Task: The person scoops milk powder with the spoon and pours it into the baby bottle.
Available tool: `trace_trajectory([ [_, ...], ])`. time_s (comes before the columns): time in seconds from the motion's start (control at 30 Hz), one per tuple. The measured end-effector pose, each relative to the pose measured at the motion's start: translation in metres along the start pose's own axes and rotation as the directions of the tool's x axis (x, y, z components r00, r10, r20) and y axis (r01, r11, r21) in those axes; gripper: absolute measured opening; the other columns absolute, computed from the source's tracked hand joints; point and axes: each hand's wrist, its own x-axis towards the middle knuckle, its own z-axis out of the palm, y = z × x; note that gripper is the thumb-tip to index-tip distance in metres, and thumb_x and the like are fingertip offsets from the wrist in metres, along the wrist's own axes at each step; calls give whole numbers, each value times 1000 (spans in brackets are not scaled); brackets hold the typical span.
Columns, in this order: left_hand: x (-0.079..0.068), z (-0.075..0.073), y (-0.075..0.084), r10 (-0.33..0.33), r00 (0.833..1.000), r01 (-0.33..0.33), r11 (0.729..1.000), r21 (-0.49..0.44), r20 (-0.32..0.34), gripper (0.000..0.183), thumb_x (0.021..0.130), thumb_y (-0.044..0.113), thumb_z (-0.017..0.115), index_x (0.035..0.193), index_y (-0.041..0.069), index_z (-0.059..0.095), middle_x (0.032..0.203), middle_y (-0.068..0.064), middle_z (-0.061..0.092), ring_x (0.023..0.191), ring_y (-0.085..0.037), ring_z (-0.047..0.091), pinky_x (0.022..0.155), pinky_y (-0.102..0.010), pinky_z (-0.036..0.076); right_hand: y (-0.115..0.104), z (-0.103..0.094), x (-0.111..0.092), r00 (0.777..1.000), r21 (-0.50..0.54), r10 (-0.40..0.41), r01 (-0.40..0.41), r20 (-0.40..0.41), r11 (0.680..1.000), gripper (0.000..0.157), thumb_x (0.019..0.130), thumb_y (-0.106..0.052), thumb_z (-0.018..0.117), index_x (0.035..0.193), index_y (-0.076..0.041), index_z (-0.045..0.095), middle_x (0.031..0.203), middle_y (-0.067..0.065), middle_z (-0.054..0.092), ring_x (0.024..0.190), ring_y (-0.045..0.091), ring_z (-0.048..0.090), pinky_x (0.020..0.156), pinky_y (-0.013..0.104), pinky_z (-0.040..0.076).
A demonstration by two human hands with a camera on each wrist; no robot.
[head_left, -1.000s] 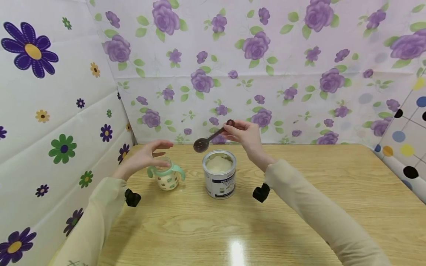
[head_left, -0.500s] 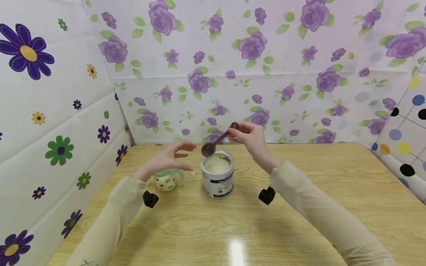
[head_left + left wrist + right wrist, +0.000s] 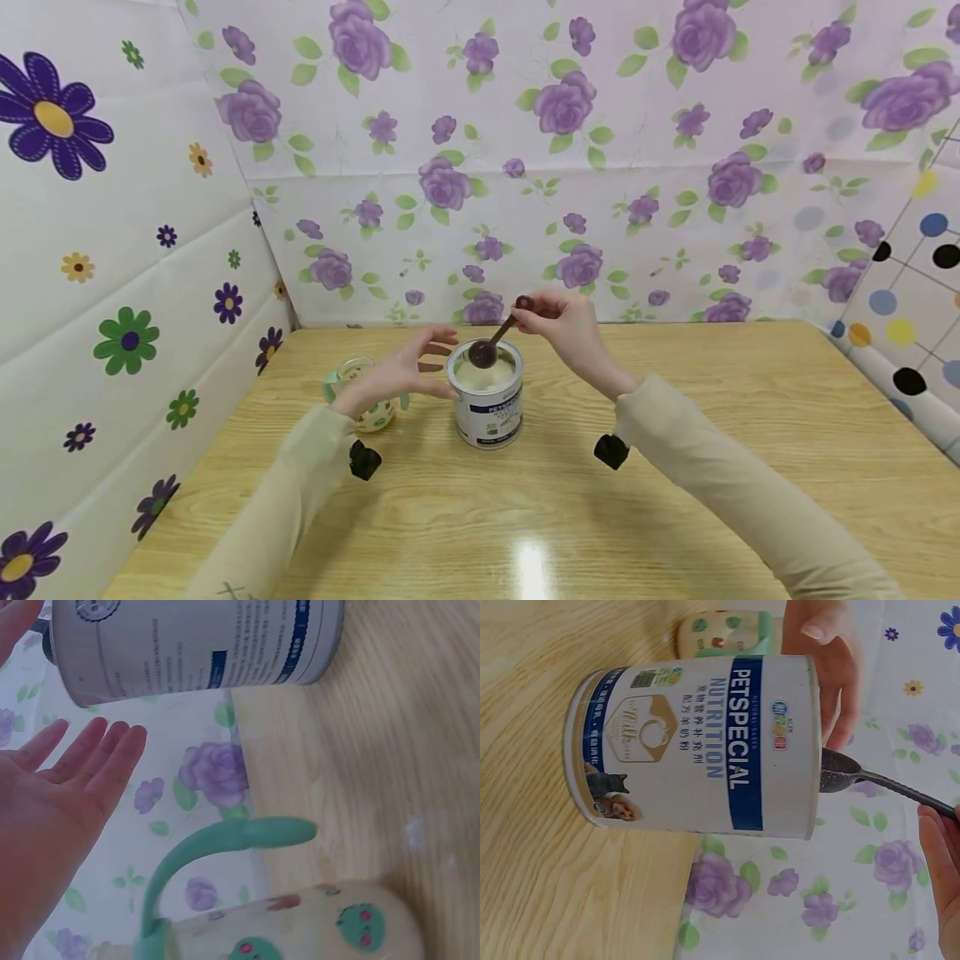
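Note:
My right hand (image 3: 566, 329) pinches the handle end of a dark brown spoon (image 3: 483, 354). The spoon slants down, its bowl at the mouth of a white milk powder tin (image 3: 489, 421). Pale powder (image 3: 480, 380) shows inside the open tin. In the right wrist view the spoon's bowl (image 3: 838, 771) lies right at the tin's rim. My left hand (image 3: 408, 367) has its fingers spread, thumb and fingertips right at the tin's left side. Behind the left wrist stands a cup with mint green handles (image 3: 375, 415), partly hidden; its curved handle (image 3: 225, 838) shows in the left wrist view.
The tin and cup stand on a wood-grain table (image 3: 480, 508). A floral cloth (image 3: 517, 175) hangs along the back edge, and another flower-patterned cloth (image 3: 180, 275) borders the left. A dotted cloth (image 3: 900, 300) is at the right.
My left hand has moved right, from above the cup to the tin's side. The right hand has brought the spoon's bowl right and down to the tin's mouth.

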Motion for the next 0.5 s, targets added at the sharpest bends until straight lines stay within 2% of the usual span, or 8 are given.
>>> trace_trajectory([
  [0.1,-1,6,8,-27,1000,27,999,-37,-6,86,71,1,77,138,-1,23,136,-22,29,119,-37,33,94,-48,32,0,1,-4,1000,-52,-21,22,22,998,12,81,2,65,90,9,65,83,18,65,75,28,64,67,33,51],
  [0.23,-2,13,14,-24,1000,24,997,-78,-4,83,71,0,76,136,-5,24,134,-24,29,118,-40,32,94,-50,31,4,1,-6,995,-127,-80,86,54,988,9,81,2,65,89,7,66,82,15,66,75,30,63,67,31,51],
  [0.3,-1,15,11,-4,1000,4,996,-88,-1,81,71,0,75,135,-6,26,132,-24,31,117,-42,32,93,-51,31,6,1,-7,990,-180,-119,130,71,975,9,81,1,65,88,7,67,81,12,66,74,29,64,67,29,51],
  [0.4,0,19,11,10,1000,-10,995,-99,-4,81,71,-2,75,135,-6,25,131,-26,32,116,-42,33,93,-50,31,12,0,-7,978,-263,-186,206,98,942,7,81,-1,66,86,3,68,78,6,66,69,20,64,65,28,51],
  [0.5,0,22,10,4,1000,-5,995,-103,-17,83,70,-3,75,135,-7,24,131,-26,31,117,-41,33,94,-49,31,15,0,-7,967,-290,-221,249,128,924,3,81,-1,67,82,0,69,77,5,66,68,19,64,63,27,51],
])
